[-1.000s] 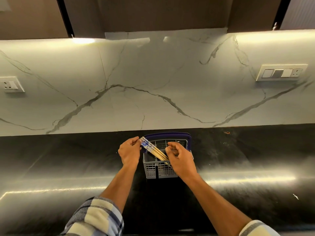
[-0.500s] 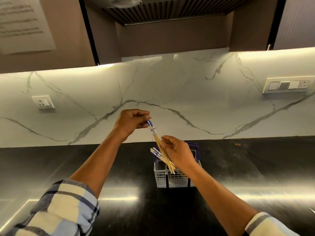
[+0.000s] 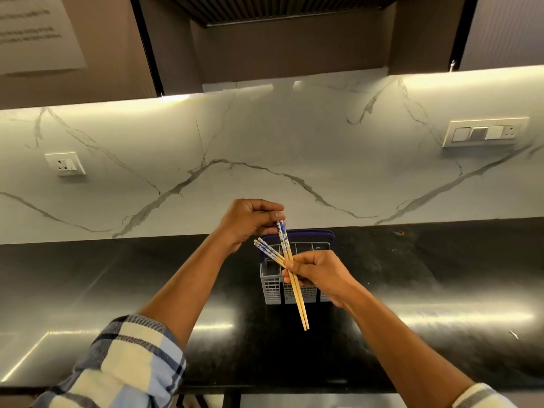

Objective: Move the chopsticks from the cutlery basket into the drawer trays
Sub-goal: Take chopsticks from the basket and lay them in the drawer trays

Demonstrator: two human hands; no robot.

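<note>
Chopsticks (image 3: 295, 293) hang clear above the cutlery basket (image 3: 272, 285), left hand (image 3: 248, 220) pinching their patterned tops, right hand (image 3: 319, 273) clenched round more; best gather all parallel before the drawer.

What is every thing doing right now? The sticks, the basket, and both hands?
Lifted chopstick pair: out of the basket, tilted, held at the blue top.
Other chopsticks: leaning in the basket.
Cutlery basket: upright on the black counter.
Left hand: pinching the pair's top.
Right hand: closed around chopsticks.
</note>
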